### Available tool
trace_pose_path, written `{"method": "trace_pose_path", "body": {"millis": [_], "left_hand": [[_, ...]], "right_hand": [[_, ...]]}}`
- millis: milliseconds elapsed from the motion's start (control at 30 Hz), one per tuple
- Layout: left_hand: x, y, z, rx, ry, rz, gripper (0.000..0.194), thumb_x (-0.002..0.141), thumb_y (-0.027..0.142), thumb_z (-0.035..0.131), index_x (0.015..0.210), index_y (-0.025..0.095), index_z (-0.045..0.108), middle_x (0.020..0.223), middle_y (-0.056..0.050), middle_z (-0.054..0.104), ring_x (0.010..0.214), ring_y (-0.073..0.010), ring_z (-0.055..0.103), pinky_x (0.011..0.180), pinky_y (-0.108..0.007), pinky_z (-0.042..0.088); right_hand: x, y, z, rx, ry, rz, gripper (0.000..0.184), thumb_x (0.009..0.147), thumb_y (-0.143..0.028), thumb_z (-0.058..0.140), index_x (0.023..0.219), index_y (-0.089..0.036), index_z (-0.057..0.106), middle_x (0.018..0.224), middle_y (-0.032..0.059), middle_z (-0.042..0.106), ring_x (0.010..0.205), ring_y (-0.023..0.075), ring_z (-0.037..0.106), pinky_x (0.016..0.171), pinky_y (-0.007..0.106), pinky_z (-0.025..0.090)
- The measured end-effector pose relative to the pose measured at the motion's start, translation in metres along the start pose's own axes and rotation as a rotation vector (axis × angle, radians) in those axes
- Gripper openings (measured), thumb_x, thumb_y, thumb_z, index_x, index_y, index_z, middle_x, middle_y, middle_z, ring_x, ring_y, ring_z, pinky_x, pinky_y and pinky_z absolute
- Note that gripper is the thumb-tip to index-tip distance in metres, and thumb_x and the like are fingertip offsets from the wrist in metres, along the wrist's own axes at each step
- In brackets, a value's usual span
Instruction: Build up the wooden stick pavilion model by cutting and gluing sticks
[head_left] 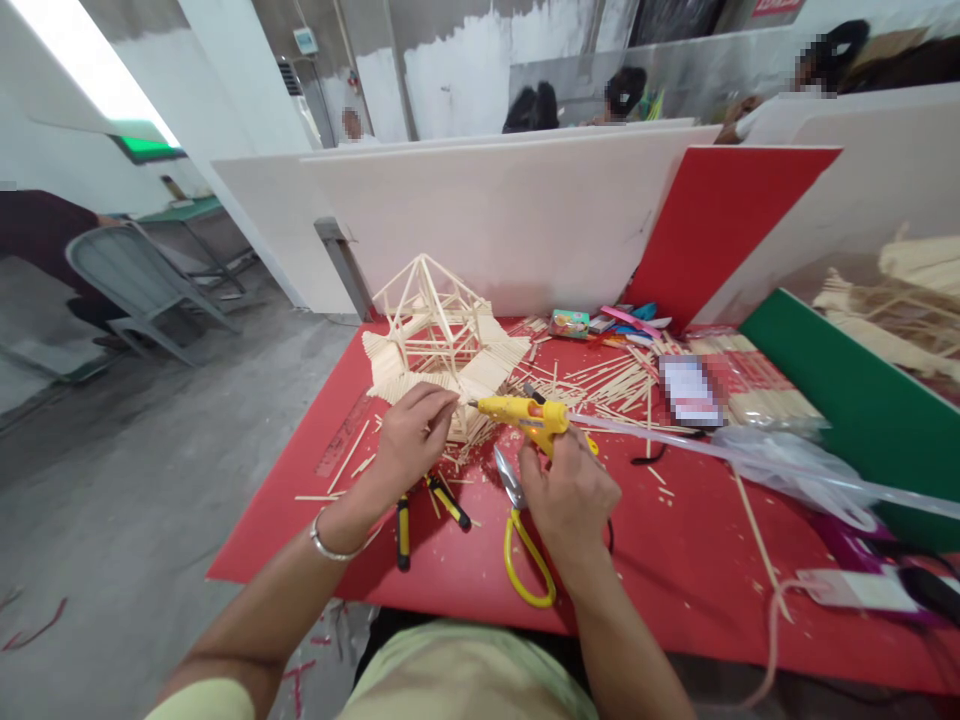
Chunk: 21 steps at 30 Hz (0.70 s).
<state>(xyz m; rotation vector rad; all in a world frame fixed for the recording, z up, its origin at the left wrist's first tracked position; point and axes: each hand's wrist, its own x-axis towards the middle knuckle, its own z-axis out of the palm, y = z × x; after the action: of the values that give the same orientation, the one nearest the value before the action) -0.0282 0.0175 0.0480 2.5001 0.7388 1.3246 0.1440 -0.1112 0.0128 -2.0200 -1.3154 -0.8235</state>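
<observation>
With the glue gun as the centre of the clock, the right hand [571,490] holds it from about 5 o'clock, its grip closed round the handle of the yellow glue gun [525,412], whose nozzle points to 9 o'clock. A long translucent glue stick [675,436] runs out of the gun's rear end towards 3 o'clock. The left hand [414,440] is at 9 o'clock, fingertips drawn together just beside the nozzle; I cannot tell whether that grip has anything in it. A bracelet [330,545] circles the left wrist.

The stick frame [435,325], with a pointed top and ribbed flaps spreading around its base, stands at 10 o'clock on the red bench [262,535], partly behind the left hand. Scissors [516,513] with yellow handles lie at 6 o'clock, close to the right hand. A tool with black-and-yellow handles [403,530] lies spread at 7 to 8 o'clock, its head hidden. Loose sticks [611,385] are strewn between 2 and 3 o'clock, with a phone [690,390] and bagged sticks [765,380] farther out at 3. At 1 o'clock sits a small green box [570,323], near the upright white board [510,215] at 12.
</observation>
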Motion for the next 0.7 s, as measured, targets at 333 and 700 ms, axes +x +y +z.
{"method": "trace_pose_path", "body": {"millis": [333,700], "left_hand": [[-0.009,0.002,-0.004,0.016,0.025,-0.040,0.014,0.093,0.017,0.058,0.099,0.018,0.070,0.094,-0.008,0.070,0.085,-0.0161,0.066,0.076,-0.029,0.054],[-0.071,0.020,0.031,-0.133,-0.079,-0.224,0.025,0.093,0.030,0.061,0.071,0.020,0.061,0.066,-0.002,0.058,0.063,-0.0149,0.055,0.060,-0.029,0.045]], "right_hand": [[-0.008,0.005,0.002,-0.012,-0.105,0.051,0.031,0.094,-0.038,0.054,0.108,-0.012,0.063,0.079,0.0069,0.068,0.069,0.0169,0.060,0.059,0.027,0.032],[-0.055,0.058,0.005,-0.092,-0.326,0.232,0.053,0.089,-0.070,0.048,0.099,-0.019,0.059,0.083,0.0069,0.064,0.063,0.0196,0.056,0.054,0.029,0.025]]}}
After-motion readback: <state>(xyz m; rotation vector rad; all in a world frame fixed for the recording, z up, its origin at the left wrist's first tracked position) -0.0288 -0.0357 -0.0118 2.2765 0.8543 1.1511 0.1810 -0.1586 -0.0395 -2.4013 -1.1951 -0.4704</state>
